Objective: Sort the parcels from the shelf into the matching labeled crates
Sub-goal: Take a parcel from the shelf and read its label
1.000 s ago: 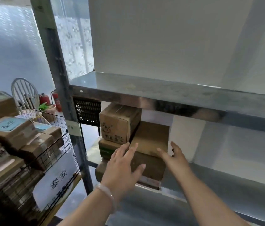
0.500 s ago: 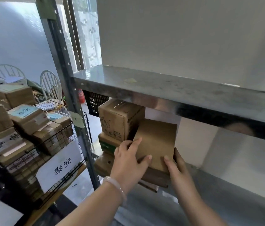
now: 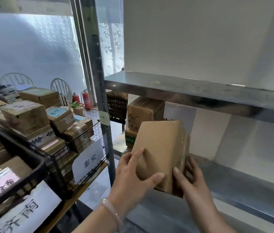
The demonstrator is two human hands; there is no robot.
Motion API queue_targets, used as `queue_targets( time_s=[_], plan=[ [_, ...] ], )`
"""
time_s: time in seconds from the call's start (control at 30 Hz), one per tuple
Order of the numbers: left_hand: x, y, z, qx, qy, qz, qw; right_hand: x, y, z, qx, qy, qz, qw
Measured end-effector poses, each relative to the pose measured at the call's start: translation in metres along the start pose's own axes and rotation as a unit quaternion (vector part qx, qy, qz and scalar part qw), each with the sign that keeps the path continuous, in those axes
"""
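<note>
Just in front of the lower shelf opening, a plain brown cardboard parcel (image 3: 162,145) is held between both hands, above the lower shelf board (image 3: 250,187) rather than resting on it. The grip is two-handed and closed on the parcel's near, lower end. The left hand (image 3: 132,179) wraps the left edge with its thumb across the front face. The right hand (image 3: 190,180) clamps the right edge, thumb in front and fingers behind.

The parcel's long axis runs up and away from the grip, tilted slightly right, so most of its bulk stands above the hands. Behind it, two more boxes (image 3: 143,113) sit stacked on the shelf.

The face turned to the camera shows no label, so the address probably has to be turned into view first.

Both crates lie to the left of the grip, past the shelf's upright post (image 3: 102,98). They are the wire crate (image 3: 80,133) signed 泰安 and, nearer the person, the black crate (image 3: 37,163) signed 济南. The left hand is on their side, so the carry likely swings leftward around the post.
</note>
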State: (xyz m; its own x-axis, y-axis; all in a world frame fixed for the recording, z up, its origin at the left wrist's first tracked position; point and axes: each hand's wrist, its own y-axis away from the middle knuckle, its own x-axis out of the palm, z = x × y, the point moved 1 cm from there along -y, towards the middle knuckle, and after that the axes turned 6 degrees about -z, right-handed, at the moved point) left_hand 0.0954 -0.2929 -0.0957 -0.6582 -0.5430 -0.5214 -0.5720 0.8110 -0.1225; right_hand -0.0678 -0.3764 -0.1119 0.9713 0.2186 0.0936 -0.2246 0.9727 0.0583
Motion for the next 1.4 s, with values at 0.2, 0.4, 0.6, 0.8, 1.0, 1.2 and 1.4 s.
queue_targets(
  time_s=[0.2,0.4,0.6,0.8,1.0,1.2,1.4],
  plan=[
    [-0.07,0.03,0.025,-0.083,0.143,0.007,0.986,0.059,0.051,0.006,-0.116,0.069,0.026,0.99],
    [-0.142,0.071,0.069,-0.12,0.404,0.002,0.907,0.131,0.071,-0.004,0.091,-0.07,0.22,0.969],
    [-0.205,0.103,0.094,-0.102,0.272,-0.189,0.938,0.198,0.104,-0.013,-0.049,0.007,0.202,0.978],
    [-0.248,0.117,0.114,-0.109,0.192,-0.181,0.958,0.25,0.123,-0.017,-0.207,0.139,0.239,0.938],
    [-0.278,0.116,0.142,-0.129,0.321,-0.245,0.906,0.291,0.12,-0.017,-0.287,0.132,0.322,0.893],
    [-0.297,0.098,0.156,-0.149,0.359,-0.289,0.875,0.335,0.094,-0.015,-0.27,0.11,0.46,0.839],
    [-0.313,0.074,0.169,-0.182,0.322,-0.369,0.853,0.395,0.061,-0.012,-0.268,0.126,0.515,0.804]
  ],
)
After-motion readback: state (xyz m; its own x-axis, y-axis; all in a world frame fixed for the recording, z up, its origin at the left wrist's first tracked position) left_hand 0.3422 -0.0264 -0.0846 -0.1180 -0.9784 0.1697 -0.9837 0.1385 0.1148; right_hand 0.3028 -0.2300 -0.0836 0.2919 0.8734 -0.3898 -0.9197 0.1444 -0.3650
